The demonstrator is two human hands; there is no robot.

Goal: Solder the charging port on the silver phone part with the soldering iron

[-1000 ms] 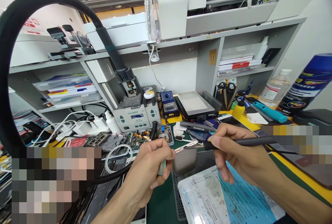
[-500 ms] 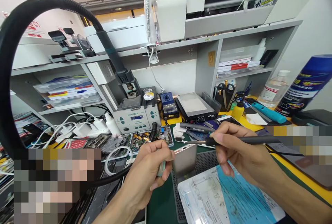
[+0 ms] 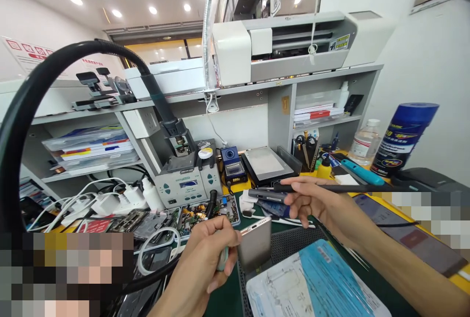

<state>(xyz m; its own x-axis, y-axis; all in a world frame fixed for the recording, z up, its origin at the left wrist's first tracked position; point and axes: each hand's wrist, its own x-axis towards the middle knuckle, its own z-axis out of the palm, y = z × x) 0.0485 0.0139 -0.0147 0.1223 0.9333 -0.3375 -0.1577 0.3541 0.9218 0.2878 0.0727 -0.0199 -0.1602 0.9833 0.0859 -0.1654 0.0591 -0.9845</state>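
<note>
In the head view my left hand [image 3: 207,256] is closed, its thumb and forefinger pinching the corner of a silver smartphone [image 3: 255,248]. The phone stands on edge, with its port end facing up. A pale green thing [image 3: 223,258] shows inside the same hand, mostly hidden by the fingers. Beyond the phone, my right hand [image 3: 316,204] holds a slim black tool, apparently a soldering iron [image 3: 341,188], lying level between thumb and forefinger. Its tip cannot be made out. The other fingers of that hand are close to a grey pen-shaped tool [image 3: 268,195]; whether they touch it is unclear.
A blue-and-white flat box [image 3: 312,278] lies in front of the phone on a black perforated mat [image 3: 293,234]. Behind are circuit boards [image 3: 198,216], a rework station [image 3: 183,187] and a heating plate [image 3: 268,165]. A thick black hose [image 3: 47,62] arches at left. Spray can [image 3: 404,135] at right.
My right hand has drawn the black tool's tip away from the phone's port end and now hovers by the grey pen-shaped tool. My left hand still pinches the phone. The view has tilted upward.
</note>
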